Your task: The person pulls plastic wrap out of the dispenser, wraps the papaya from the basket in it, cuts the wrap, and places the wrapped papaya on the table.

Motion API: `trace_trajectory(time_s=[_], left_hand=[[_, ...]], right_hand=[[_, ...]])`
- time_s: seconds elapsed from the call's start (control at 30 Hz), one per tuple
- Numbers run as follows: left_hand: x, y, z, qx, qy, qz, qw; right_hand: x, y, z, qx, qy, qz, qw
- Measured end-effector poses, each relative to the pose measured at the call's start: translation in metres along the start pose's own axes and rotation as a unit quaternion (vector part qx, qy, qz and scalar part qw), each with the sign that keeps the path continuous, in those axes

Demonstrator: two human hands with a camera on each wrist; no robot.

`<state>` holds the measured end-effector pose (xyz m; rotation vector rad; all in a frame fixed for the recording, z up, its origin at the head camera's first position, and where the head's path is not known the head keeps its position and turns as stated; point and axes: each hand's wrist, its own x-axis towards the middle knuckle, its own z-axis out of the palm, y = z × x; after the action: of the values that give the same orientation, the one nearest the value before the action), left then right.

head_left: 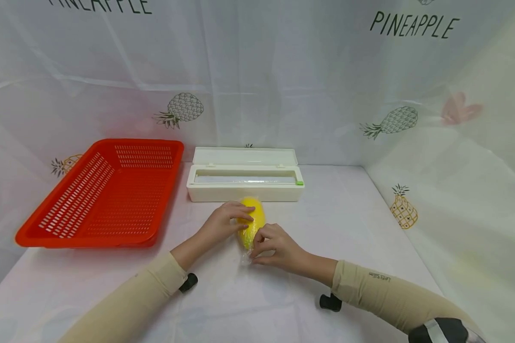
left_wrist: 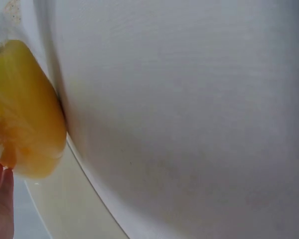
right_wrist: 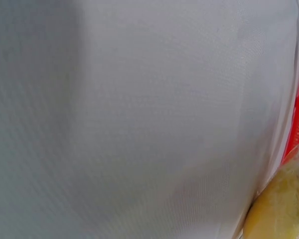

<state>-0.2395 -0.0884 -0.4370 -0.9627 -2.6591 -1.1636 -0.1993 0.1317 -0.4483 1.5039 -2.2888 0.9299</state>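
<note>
A yellow oblong fruit (head_left: 250, 233) lies on the table, wrapped in clear cling film (head_left: 246, 259) that sticks out past its near end. In the left wrist view the wrapped fruit (left_wrist: 32, 109) shows a green tint and a dark stem spot toward one end. My left hand (head_left: 227, 221) rests on the fruit from the left, its fingers extended over the top and the thumb lower down. At the near end my right hand (head_left: 279, 247) pinches the loose film between thumb and fingers. Only part of the wrapped fruit (right_wrist: 281, 204) enters the right wrist view.
Directly behind the fruit stands a white cling film box (head_left: 244, 193), lid up, with a green slider at its right end. A red plastic basket (head_left: 154, 228) sits at the left. White curtain (head_left: 283, 71) with pineapple prints closes off the back and right side.
</note>
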Motion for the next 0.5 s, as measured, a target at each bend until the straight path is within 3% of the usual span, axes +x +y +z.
trace_trajectory(time_s=[0.07,0.17,0.3,0.5], left_hand=[[-0.0003,0.0015,0.001,-0.002,-0.005,0.02,0.9998],[-0.0004,0.0026,0.0008,-0.001,-0.018,0.022,0.9996],[-0.0007,0.0034,-0.0024,-0.008,-0.042,-0.012,0.999],[-0.0012,0.0053,-0.0055,-0.044,-0.084,-0.056,0.9939]], right_hand=[[-0.0005,-0.001,-0.0008,0.003,0.001,0.004,1.0],[-0.0015,-0.0007,-0.0016,-0.001,0.001,0.0,1.0],[-0.0005,-0.0006,0.0006,-0.023,0.014,-0.013,1.0],[-0.0009,-0.0054,0.0046,-0.059,0.043,0.014,0.997]])
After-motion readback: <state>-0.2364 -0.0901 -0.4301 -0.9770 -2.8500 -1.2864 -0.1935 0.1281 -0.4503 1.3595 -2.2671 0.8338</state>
